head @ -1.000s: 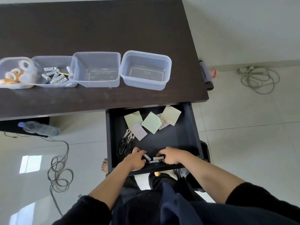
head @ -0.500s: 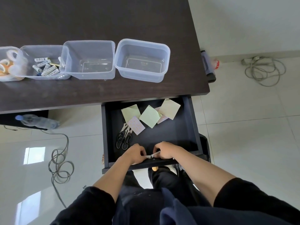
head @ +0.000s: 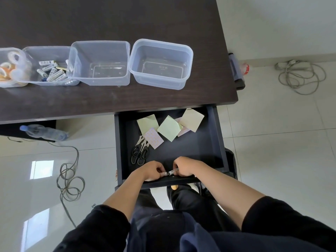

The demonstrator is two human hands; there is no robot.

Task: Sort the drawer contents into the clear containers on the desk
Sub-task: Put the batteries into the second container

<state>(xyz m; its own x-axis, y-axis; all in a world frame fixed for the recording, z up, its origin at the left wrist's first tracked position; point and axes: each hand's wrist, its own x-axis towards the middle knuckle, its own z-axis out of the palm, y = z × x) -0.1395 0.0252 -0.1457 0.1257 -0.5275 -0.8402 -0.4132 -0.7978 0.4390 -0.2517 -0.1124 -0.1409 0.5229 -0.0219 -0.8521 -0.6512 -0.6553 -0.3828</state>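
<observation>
Both my hands work the drawer (head: 216, 142) front edge: left hand (head: 151, 170) and right hand (head: 183, 166), fingers curled onto the last batteries (head: 172, 172), gathering them for one trip, I reckon. They belong w/ the others in the battery container (head: 31, 51), 2nd from left on the desk (head: 127, 20).

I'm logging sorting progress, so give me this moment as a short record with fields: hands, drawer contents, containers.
left hand: grips batteries at drawer front
right hand: grips a battery
drawer: open; sticky notes, scissors
tape container: tape rolls inside
battery container: batteries inside
third container: empty
fourth container: empty
</observation>
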